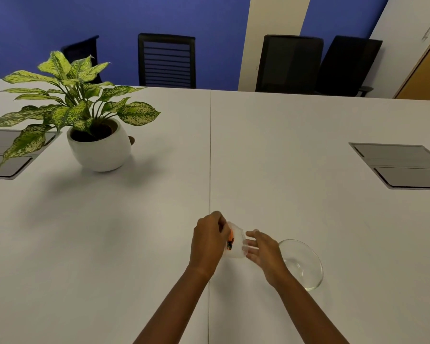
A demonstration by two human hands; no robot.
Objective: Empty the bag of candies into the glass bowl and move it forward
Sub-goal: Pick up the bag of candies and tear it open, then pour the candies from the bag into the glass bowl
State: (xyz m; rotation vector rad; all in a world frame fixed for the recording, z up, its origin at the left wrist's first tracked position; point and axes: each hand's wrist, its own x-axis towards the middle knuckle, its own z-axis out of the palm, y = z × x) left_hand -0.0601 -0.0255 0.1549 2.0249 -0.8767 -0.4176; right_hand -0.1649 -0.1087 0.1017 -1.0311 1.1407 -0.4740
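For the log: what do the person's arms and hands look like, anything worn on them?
Both forearms are bare up to the bottom edge of the picture: no sleeves show. The left hand and right hand wear no gloves, and no watch, bracelet or ring is visible. Fine detail on the fingers is too blurred to tell.

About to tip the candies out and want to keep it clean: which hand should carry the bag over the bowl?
Left, probably. The left hand is closed on the bag, while the right hand only touches it with open fingers and sits in front of the empty glass bowl, handy for steadying it.
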